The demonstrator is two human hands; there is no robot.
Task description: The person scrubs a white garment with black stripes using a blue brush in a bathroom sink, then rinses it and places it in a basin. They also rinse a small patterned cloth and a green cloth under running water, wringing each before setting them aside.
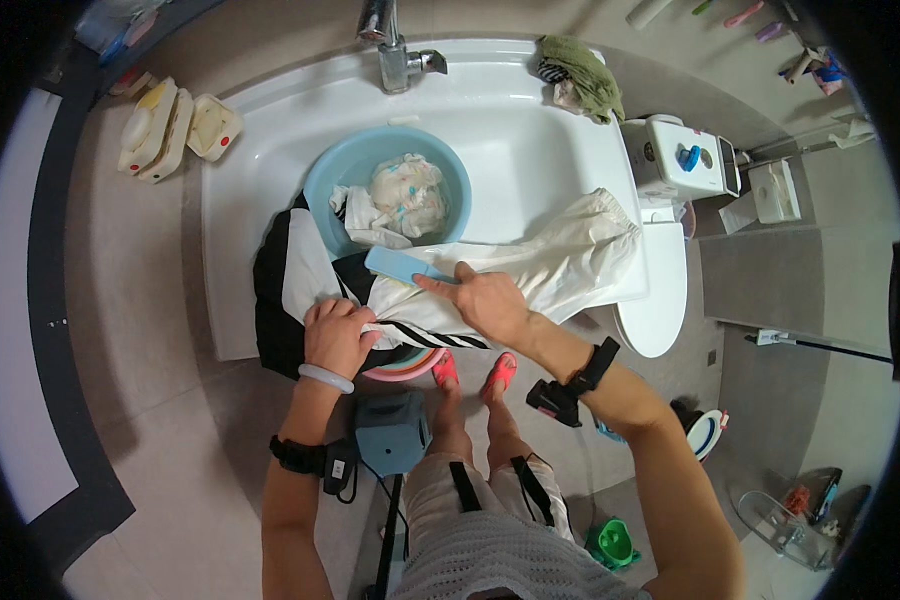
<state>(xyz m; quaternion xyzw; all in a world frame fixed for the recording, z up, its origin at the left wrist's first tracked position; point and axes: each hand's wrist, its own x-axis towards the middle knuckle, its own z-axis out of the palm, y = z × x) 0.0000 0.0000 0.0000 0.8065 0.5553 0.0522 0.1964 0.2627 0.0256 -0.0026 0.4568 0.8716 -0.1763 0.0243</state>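
With the blue brush [395, 265] as the clock's centre, cream plastic boxes [157, 135] stand at 10 o'clock, beside the white tub [235, 205]; red dots mark their sides. At 7 to 8 o'clock the left hand [338, 338] has its grip clamped on a white-and-black garment [520, 265], bunching the cloth under the fingers. Beyond a pale bangle [327, 377], a black wrist device [338, 465] bears a small white label with print too small to read.

At 12 o'clock a light-blue basin [355, 165] sits in the tub, holding crumpled white cloth [410, 195] with blue-green spots; past it rises the tap [394, 65]. The garment lies over the tub's near edge, partly covering a pink-rimmed basin [407, 372] below. A grey-blue box [392, 430] stands at 6 o'clock.

At 4 o'clock the right hand [492, 305] has its grip closed around the brush's handle, index finger along it; the brush rests on the garment. Red slippers [501, 375] show at 5 o'clock. A green towel [587, 78] drapes the tub's corner between 1 and 2. The toilet [655, 300] is at 3 o'clock; the white machine [675, 158] at 2 carries tiny, unreadable markings.
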